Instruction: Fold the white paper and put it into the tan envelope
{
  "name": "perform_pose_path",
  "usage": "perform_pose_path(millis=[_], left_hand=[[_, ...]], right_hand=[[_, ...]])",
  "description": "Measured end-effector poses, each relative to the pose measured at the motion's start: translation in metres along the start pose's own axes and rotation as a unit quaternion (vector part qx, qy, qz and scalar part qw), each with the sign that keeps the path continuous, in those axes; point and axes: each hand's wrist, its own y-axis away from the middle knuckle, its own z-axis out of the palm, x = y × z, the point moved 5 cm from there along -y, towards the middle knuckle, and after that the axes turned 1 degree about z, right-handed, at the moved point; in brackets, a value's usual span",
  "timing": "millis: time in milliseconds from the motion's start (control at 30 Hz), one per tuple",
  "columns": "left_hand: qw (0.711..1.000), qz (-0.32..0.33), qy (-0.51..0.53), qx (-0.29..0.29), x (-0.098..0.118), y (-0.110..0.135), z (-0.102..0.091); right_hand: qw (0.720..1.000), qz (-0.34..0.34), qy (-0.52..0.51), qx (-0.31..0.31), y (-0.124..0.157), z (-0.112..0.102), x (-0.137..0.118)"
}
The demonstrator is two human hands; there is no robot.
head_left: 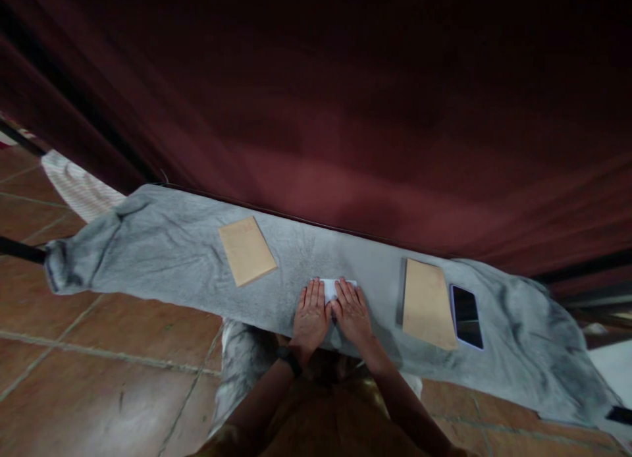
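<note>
Both my hands lie flat, fingers stretched out, on a folded white sheet of paper (332, 287) at the near middle of a grey cloth (162, 246). My left hand (311, 312) covers the sheet's left part, with a dark band on that wrist. My right hand (351, 310) presses its right part. Most of the sheet is hidden under my palms. A brown envelope (246, 250) lies to the left on the cloth. A second brown envelope (427, 303) lies to the right.
A dark phone (466, 315) lies face up just right of the right envelope. A dark red curtain (345, 114) hangs behind the cloth. Reddish floor tiles (99, 365) spread below left, with a striped pale cloth (79, 187) at far left.
</note>
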Motion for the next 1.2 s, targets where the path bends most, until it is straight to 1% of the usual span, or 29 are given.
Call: perform_pose_path(millis=[100, 233, 400, 567, 767, 900, 1000, 1100, 1200], left_hand=[[1.000, 0.007, 0.007, 0.002, -0.001, 0.001, -0.001], [0.999, 0.036, 0.002, -0.006, -0.003, 0.005, -0.002], [0.998, 0.063, 0.001, -0.015, -0.004, 0.008, -0.004], [0.992, 0.111, 0.013, -0.051, 0.002, 0.005, -0.005], [0.992, 0.092, 0.005, -0.084, 0.006, 0.003, -0.005], [0.993, 0.084, 0.012, -0.086, 0.007, 0.003, -0.005], [0.992, 0.082, 0.008, -0.093, 0.007, 0.004, -0.004], [0.991, 0.081, 0.003, -0.102, 0.007, 0.003, -0.004], [0.992, 0.078, 0.003, -0.099, 0.006, 0.004, -0.005]], right_hand=[[1.000, 0.013, 0.007, -0.004, 0.000, 0.000, -0.001], [0.999, 0.034, 0.015, -0.008, 0.000, -0.002, -0.002], [0.999, 0.033, 0.027, -0.020, 0.000, -0.004, -0.002], [0.999, 0.032, 0.016, 0.007, 0.003, -0.006, 0.004], [0.998, 0.054, 0.018, 0.011, 0.015, -0.004, 0.020], [0.998, 0.056, 0.025, 0.022, 0.024, -0.007, 0.029], [0.997, 0.062, 0.035, 0.018, 0.030, -0.009, 0.033], [0.996, 0.077, 0.039, 0.010, 0.034, -0.011, 0.038], [0.995, 0.097, 0.033, 0.021, 0.036, -0.015, 0.038]])
